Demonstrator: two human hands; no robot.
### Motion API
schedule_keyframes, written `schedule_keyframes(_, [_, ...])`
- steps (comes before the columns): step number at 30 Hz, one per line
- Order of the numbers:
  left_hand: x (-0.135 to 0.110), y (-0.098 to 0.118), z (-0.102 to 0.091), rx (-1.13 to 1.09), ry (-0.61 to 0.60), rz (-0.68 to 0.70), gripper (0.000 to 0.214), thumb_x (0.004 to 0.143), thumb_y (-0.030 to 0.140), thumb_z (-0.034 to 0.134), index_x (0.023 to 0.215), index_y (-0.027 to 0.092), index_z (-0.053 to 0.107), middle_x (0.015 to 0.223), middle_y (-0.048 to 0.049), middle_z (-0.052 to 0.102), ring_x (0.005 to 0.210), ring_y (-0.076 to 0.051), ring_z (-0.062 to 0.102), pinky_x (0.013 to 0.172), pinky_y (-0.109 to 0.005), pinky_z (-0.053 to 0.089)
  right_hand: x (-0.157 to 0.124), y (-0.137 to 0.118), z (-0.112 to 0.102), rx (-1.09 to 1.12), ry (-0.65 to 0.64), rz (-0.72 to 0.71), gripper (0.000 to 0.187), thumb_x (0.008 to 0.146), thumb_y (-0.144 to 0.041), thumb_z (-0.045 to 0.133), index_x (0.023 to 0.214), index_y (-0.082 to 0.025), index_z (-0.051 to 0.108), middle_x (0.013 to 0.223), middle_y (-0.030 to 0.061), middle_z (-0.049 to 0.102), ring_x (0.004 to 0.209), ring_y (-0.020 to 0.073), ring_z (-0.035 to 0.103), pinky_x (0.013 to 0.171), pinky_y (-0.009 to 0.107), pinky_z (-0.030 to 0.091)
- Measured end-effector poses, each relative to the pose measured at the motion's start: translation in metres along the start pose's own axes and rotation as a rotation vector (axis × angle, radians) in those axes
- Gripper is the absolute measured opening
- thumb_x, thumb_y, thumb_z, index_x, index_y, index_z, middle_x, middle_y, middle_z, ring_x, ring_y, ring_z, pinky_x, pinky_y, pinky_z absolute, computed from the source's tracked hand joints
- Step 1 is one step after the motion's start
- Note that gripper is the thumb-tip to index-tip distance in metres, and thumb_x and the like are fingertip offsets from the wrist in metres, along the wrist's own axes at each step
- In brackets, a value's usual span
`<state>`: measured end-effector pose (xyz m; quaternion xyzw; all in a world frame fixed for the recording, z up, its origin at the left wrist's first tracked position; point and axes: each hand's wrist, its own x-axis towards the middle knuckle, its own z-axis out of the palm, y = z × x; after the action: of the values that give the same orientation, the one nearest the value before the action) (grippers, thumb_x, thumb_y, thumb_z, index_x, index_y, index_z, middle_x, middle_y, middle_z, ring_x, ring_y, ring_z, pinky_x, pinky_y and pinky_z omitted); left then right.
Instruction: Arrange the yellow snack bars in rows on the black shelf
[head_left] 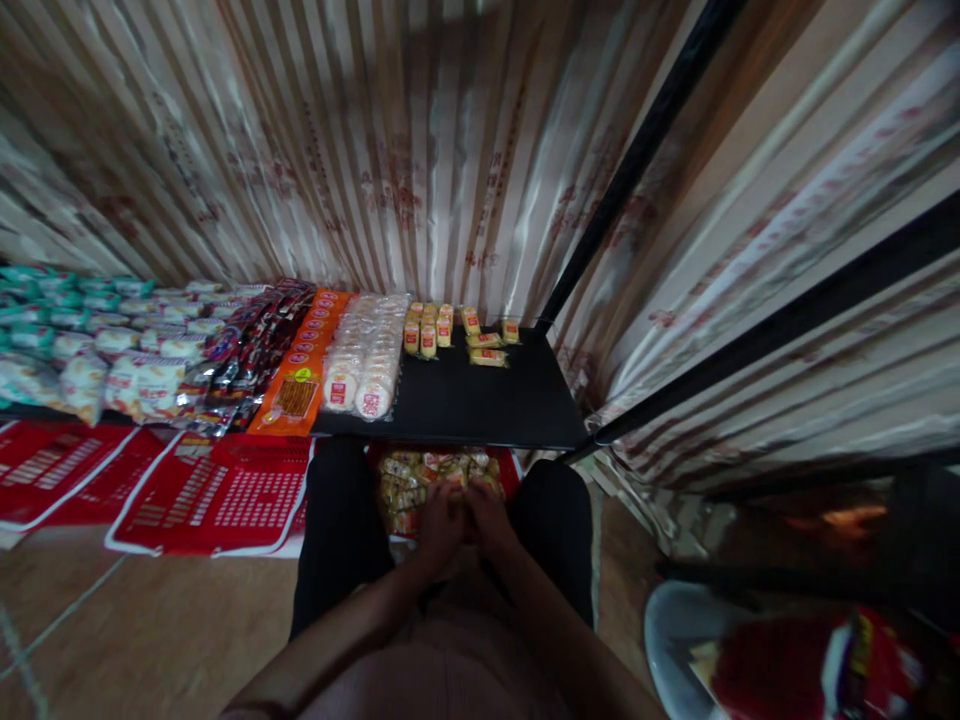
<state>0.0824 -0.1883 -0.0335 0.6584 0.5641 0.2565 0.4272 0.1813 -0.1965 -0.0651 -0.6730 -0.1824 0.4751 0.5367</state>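
Note:
Between my knees, a red basket (516,470) holds a heap of small yellow wrapped snacks (405,468). My left hand (442,515) and my right hand (487,508) are close together over this heap. Their fingers look curled inward, and whatever is in them is hidden in the dim light. On the black shelf (480,405) just beyond, similar yellow snack packets stand in a small upright group (428,332). Right of that group lie several loose packets (487,356), some on their sides.
Left along the shelf are clear-wrapped white round crackers (356,365), orange packs (296,375), dark packs (259,335), and white and green bags (150,380). Red baskets (225,490) sit below. Black metal bars (637,150) cross at right, above a pale tub (667,640).

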Motion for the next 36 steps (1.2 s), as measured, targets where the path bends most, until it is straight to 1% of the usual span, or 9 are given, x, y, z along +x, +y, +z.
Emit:
schedule_keyframes(4, [-0.008,0.005,-0.007,-0.057,0.09,0.085,0.021,0.077,0.015,0.041,0.09,0.019,0.057,0.106,-0.006,0.054,0.106,-0.017,0.049,0.098,-0.034,0.037,-0.016,-0.019,0.003,0.013,-0.047,0.034,0.042,0.054,-0.032,0.062,0.094,-0.019,0.061,0.082,0.0045,0.067,0.076,0.0227,0.062,0.068,0.034,0.05])
schedule_keyframes(7, [-0.012,0.008,-0.007,-0.091,0.151,0.098,0.025,0.077,0.015,0.042,0.099,0.017,0.054,0.112,-0.009,0.052,0.111,-0.019,0.046,0.1,-0.037,0.035,-0.022,-0.031,0.005,0.048,-0.106,0.018,0.043,0.055,-0.031,0.061,0.097,-0.018,0.06,0.087,0.0048,0.068,0.079,0.0222,0.063,0.071,0.033,0.05])
schedule_keyframes(10, [-0.011,0.013,-0.006,-0.136,0.2,0.093,0.033,0.076,0.017,0.043,0.109,0.016,0.049,0.119,-0.0116,0.049,0.117,-0.02,0.041,0.102,-0.039,0.032,-0.022,-0.04,0.007,0.075,-0.128,-0.037,0.043,0.057,-0.03,0.061,0.099,-0.019,0.059,0.094,0.0065,0.068,0.085,0.0224,0.064,0.075,0.035,0.05])
schedule_keyframes(14, [-0.001,0.022,-0.01,-0.198,0.191,0.062,0.037,0.079,0.023,0.043,0.114,0.015,0.047,0.117,-0.0118,0.052,0.111,-0.02,0.047,0.099,-0.036,0.035,-0.014,-0.05,0.011,0.052,-0.145,-0.176,0.041,0.058,-0.032,0.062,0.096,-0.018,0.059,0.099,0.01,0.067,0.091,0.0235,0.063,0.082,0.038,0.049])
schedule_keyframes(17, [0.012,0.03,-0.018,-0.194,0.205,0.069,0.039,0.078,0.023,0.045,0.116,0.016,0.047,0.114,-0.0107,0.055,0.107,-0.019,0.051,0.096,-0.035,0.038,-0.003,-0.06,0.014,0.021,-0.179,-0.25,0.037,0.061,-0.032,0.06,0.095,-0.018,0.06,0.096,0.0096,0.068,0.088,0.0226,0.064,0.081,0.038,0.05])
schedule_keyframes(23, [0.047,0.038,-0.024,-0.106,0.312,0.205,0.037,0.077,0.017,0.042,0.114,0.015,0.048,0.111,-0.0104,0.055,0.106,-0.019,0.051,0.094,-0.035,0.04,0.033,-0.084,0.024,-0.112,-0.248,-0.294,0.035,0.062,-0.03,0.063,0.094,-0.018,0.058,0.091,0.0073,0.067,0.085,0.0193,0.064,0.081,0.035,0.049])
schedule_keyframes(28, [0.084,0.038,-0.023,-0.006,0.351,0.321,0.04,0.076,0.015,0.043,0.116,0.013,0.047,0.113,-0.0119,0.056,0.108,-0.02,0.05,0.097,-0.037,0.04,0.069,-0.097,0.037,-0.133,-0.17,-0.404,0.028,0.063,-0.027,0.061,0.088,-0.019,0.055,0.085,0.0057,0.066,0.077,0.0163,0.063,0.076,0.031,0.051])
schedule_keyframes(31, [0.107,0.044,-0.025,0.058,0.345,0.307,0.044,0.076,0.015,0.042,0.121,0.012,0.044,0.119,-0.0128,0.055,0.113,-0.02,0.049,0.1,-0.037,0.039,0.091,-0.106,0.046,-0.201,-0.126,-0.454,0.027,0.066,-0.025,0.056,0.092,-0.019,0.055,0.087,0.0057,0.066,0.078,0.0155,0.063,0.073,0.029,0.051])
schedule_keyframes(36, [0.142,0.06,-0.034,0.227,0.241,0.28,0.053,0.071,0.006,0.04,0.124,0.007,0.044,0.13,-0.0124,0.049,0.131,-0.021,0.029,0.109,-0.037,0.029,0.127,-0.126,0.064,-0.35,0.005,-0.5,0.029,0.069,-0.022,0.051,0.098,-0.019,0.054,0.09,0.0057,0.066,0.081,0.0158,0.063,0.074,0.029,0.05])
